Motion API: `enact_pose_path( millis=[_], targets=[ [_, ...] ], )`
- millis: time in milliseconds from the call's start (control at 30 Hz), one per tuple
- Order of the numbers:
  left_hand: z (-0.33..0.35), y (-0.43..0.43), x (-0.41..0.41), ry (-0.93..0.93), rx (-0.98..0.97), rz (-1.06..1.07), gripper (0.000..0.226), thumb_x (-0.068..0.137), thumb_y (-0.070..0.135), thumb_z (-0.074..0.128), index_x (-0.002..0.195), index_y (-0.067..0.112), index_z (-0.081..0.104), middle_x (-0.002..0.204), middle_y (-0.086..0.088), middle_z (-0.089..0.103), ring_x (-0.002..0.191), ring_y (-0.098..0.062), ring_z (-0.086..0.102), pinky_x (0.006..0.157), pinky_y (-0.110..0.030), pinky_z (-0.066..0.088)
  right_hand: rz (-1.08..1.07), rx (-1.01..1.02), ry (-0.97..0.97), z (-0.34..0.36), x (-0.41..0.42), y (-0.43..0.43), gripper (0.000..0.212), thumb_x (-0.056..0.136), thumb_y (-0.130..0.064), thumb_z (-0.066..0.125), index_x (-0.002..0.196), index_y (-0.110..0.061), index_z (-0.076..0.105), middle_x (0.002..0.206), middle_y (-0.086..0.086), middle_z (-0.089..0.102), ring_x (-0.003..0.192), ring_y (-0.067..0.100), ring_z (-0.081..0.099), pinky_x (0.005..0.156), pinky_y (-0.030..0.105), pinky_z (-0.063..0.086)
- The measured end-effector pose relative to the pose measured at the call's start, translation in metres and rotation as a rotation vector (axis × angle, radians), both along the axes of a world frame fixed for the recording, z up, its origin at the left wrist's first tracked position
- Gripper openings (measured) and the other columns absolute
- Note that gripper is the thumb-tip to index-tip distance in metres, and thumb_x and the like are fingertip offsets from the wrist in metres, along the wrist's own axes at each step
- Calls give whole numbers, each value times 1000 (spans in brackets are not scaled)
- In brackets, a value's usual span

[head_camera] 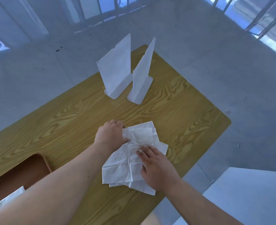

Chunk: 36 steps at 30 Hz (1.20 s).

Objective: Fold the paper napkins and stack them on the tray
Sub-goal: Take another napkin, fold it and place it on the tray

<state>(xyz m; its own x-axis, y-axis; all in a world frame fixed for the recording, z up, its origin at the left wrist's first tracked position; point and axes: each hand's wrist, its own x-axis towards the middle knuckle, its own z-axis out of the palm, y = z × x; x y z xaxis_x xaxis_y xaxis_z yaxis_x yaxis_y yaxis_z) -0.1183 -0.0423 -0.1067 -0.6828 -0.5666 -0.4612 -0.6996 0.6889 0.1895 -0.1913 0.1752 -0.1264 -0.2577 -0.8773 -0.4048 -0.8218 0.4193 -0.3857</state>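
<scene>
A loose pile of white paper napkins (pixel 129 161) lies on the wooden table (pixel 69 120), partly overlapping one another. My left hand (pixel 110 135) grips the far left edge of the top napkin, fingers curled under it. Flat on the pile's near right part rests my right hand (pixel 156 166), fingers spread and pressing down. A brown tray (pixel 20 172) sits at the near left, partly behind my left forearm. In the tray's near corner lies a white folded napkin (pixel 7 200).
Two white stands (pixel 116 69) (pixel 142 75), upright and leaning, sit side by side at the far end of the table. The table's right edge runs close to the pile. A white surface (pixel 250 192) is at the lower right. Grey tiled floor surrounds the table.
</scene>
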Motion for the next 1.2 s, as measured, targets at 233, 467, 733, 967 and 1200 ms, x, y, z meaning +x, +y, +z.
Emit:
enact_pose_path(
  millis=[233,467,733,967,1200],
  targets=[
    [-3,0,-6,-26,-22,35,56,78,67,78,113,25,63,120,2,62,117,-23,57,93,-38,51,8,-21,-7,-3,-1,2,56,101,-28,44,156,-17,41,165,5,39,156,30,28,128,43,24],
    [-1,-6,-12,-140,-13,74,62,71,73,80,103,23,63,112,2,66,108,-24,59,92,-43,55,16,-29,8,-5,-2,3,56,103,-29,40,157,-19,37,167,2,34,157,27,22,129,41,21],
    [-6,-9,-11,-100,60,171,68,65,70,88,106,24,60,111,4,59,102,-22,63,79,-36,52,3,-43,8,-7,-1,4,55,102,-29,40,156,-20,40,167,1,35,157,27,24,128,42,24],
    [-9,-9,-12,-102,12,120,57,67,71,84,84,24,56,93,4,65,86,-19,60,67,-33,47,0,-41,3,-10,-1,6,55,103,-29,40,157,-20,38,169,2,31,158,27,22,128,44,23],
    [-13,-8,-10,-71,-28,160,79,63,79,82,118,25,64,128,0,60,123,-25,55,95,-40,51,-13,-61,-2,-12,0,8,54,102,-28,43,156,-21,39,169,1,32,158,28,21,128,41,19]
  ],
)
